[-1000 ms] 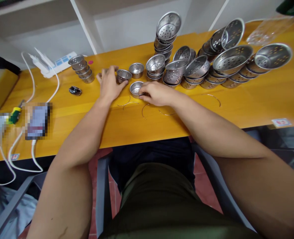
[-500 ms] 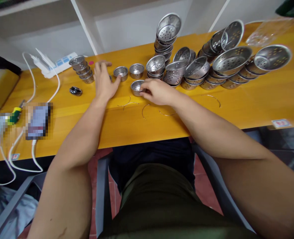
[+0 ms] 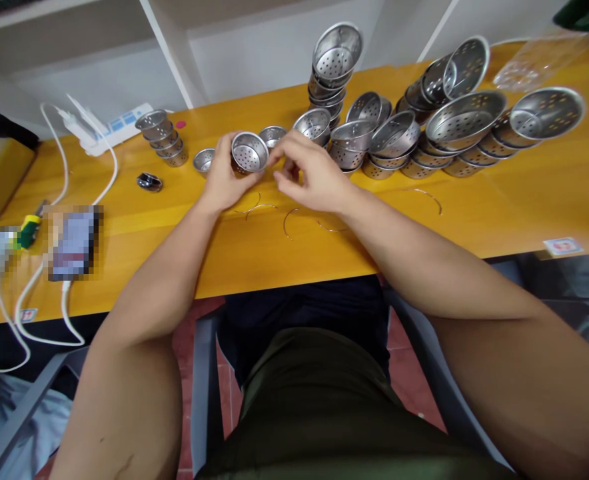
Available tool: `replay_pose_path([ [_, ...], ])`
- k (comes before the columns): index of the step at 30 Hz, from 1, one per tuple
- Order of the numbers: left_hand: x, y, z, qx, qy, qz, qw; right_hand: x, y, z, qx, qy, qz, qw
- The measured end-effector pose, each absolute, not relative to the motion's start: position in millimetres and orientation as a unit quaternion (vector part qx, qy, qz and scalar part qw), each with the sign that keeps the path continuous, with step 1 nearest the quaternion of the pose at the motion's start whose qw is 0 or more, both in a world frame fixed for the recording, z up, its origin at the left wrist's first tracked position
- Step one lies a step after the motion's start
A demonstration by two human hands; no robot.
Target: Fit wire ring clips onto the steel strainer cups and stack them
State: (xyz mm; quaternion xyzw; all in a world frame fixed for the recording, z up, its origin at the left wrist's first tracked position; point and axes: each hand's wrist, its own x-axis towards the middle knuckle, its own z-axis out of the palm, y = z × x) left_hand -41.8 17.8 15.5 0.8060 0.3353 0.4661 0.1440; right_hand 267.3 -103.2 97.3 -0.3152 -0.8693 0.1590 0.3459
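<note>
The left hand [image 3: 228, 172] is closed around a cup [image 3: 248, 155], tilted with its holed inside in view; the fingers cover the cup's left side. The right hand [image 3: 305, 170] is just beside it, thumb and forefinger a little apart and bent toward the rim (whether they touch it I cannot tell). Its palm is out of sight. The two hands are near each other but not joined.

Behind the left wrist a small cup [image 3: 204, 160] is partly covered, and a rear cup [image 3: 271, 135] shows only in part between the held one and the right hand, which also hides the base of the nearest stack [image 3: 310, 125].

Thin wires [image 3: 287, 224] lie in front, hard to trace against the table [image 3: 254, 263]. A phone [image 3: 76, 243] is pixelated; a dark green thing [image 3: 584, 15] is cut off at the top right corner.
</note>
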Motion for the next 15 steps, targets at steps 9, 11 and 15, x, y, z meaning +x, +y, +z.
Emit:
replay_pose_path([
  [9, -46.9, 29.0, 7.2, 0.771, 0.367, 0.505, 0.124, 240.9, -117.1, 112.0, -0.375, -0.917, 0.126, 0.044],
  [11, -44.1, 25.2, 8.4, 0.778, 0.364, 0.497, 0.124, 245.5, -119.3, 121.7, -0.39, -0.913, 0.116, 0.015],
  [15, -40.2, 17.6, 12.3, 0.795, 0.36, 0.471, 0.129, 253.0, -122.5, 133.2, -0.402, -0.91, 0.093, -0.035],
])
